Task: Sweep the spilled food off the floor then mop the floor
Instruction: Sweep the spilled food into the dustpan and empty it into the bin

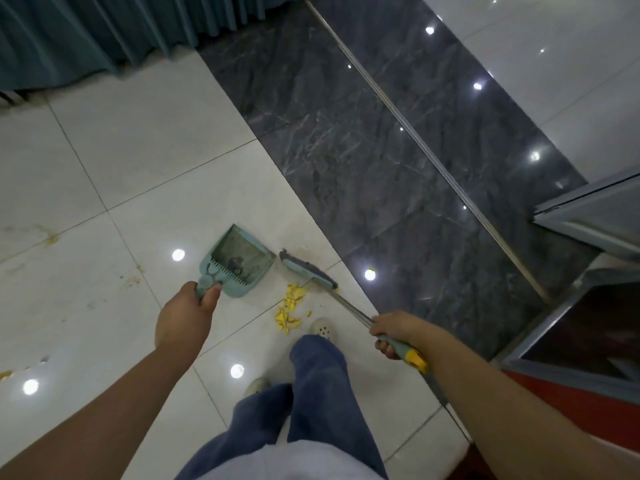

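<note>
A small heap of yellow food bits [290, 308] lies on the white floor tiles just ahead of my feet. My left hand [187, 317] grips the handle of a teal dustpan [239, 261], which rests on the floor to the left of the heap with some dark dirt in it. My right hand [389, 332] holds the metal shaft of a broom above its green and yellow grip. The broom head [306, 270] sits on the floor right behind the heap, beside the dustpan's open edge.
Yellowish stains [52, 239] mark the tiles at the left, and more yellow bits [5, 375] lie at the left edge. A dark marble strip [381, 150] runs diagonally. A teal curtain [86, 32] hangs at the back; a metal-framed door [588, 216] stands at the right.
</note>
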A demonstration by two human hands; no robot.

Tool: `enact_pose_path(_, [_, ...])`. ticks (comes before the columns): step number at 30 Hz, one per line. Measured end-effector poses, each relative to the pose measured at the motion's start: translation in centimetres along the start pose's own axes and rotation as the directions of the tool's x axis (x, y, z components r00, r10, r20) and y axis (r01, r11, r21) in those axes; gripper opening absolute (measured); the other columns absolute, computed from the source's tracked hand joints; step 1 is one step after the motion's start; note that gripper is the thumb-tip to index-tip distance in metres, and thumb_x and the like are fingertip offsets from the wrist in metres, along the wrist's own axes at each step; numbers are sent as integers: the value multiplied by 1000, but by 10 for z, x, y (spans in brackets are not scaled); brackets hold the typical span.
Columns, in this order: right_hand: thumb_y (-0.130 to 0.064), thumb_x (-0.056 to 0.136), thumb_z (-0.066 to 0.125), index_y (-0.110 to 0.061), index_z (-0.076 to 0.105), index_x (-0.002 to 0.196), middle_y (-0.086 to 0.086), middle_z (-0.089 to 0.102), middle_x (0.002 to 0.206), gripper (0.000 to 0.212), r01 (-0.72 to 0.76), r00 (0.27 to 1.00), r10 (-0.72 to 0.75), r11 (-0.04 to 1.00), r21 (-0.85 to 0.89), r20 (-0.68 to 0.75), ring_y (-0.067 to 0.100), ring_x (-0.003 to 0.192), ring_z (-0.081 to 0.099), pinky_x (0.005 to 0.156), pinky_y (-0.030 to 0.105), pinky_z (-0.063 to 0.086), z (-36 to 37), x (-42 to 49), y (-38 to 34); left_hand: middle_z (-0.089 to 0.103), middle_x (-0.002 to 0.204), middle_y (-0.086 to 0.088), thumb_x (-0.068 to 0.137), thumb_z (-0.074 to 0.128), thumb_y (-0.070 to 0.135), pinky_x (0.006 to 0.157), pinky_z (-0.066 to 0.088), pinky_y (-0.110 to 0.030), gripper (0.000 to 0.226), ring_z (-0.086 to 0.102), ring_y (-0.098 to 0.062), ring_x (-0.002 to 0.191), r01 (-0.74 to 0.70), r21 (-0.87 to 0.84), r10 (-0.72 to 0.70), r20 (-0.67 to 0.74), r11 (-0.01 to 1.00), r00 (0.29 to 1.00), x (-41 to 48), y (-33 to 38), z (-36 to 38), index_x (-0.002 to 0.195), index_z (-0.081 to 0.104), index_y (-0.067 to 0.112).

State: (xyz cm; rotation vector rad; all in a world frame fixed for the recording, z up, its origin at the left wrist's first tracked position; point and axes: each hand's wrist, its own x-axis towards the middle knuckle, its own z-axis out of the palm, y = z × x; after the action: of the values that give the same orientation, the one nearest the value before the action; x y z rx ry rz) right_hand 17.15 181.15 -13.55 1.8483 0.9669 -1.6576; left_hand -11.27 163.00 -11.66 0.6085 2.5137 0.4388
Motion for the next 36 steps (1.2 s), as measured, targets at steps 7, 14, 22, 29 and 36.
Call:
enact_pose_path(7, [-8, 95, 50, -10, 55, 98, 10, 50, 69, 6, 51, 998, -56, 976, 212, 18, 11, 52, 42, 37, 16, 40, 8, -48, 63, 47, 61, -5, 96, 46, 37, 50, 27, -31, 38, 46, -27, 61, -46, -18, 46, 11, 999, 999, -29, -24, -6, 79, 48, 2])
enact_pose_path(14, [-4, 97, 45, -11, 50, 103, 13, 45, 68, 10, 145, 989, -105, 855, 499, -107, 7, 28, 40, 29, 11, 32, -19, -24, 96, 47, 59, -3, 96, 44, 40, 47, 26, -28, 41, 44, -21, 56, -96, 8, 96, 15, 995, 995, -50, -23, -1, 79, 48, 4])
enact_pose_path(22, [-6, 102, 37, -2, 40, 71, 10, 42, 43, 31, 215, 977, -155, 661, 719, -149, 6, 20, 39, 26, 10, 30, -48, 25, 93, 49, 61, -4, 96, 44, 40, 48, 27, -28, 38, 45, -20, 57, -135, 92, 135, 13, 987, 991, -64, -28, -6, 78, 48, 6])
enact_pose_path(29, [-9, 97, 50, 0, 44, 82, 11, 41, 67, 19, 50, 997, -1, 777, 627, -79, 11, 22, 40, 28, 13, 36, 15, 27, 113, 52, 63, -5, 95, 43, 42, 49, 31, -27, 40, 47, -19, 58, -119, 65, 118, 21, 991, 993, -80, -56, -12, 80, 50, 6])
enact_pose_path(36, [-14, 99, 45, -2, 46, 79, 8, 48, 40, 24, -74, 989, -21, 784, 616, 146, 10, 25, 38, 29, 13, 36, 102, -21, 127, 52, 63, -5, 95, 43, 41, 51, 33, -29, 39, 50, -23, 60, -116, 71, 112, 56, 991, 992, -105, -100, -24, 82, 51, 5])
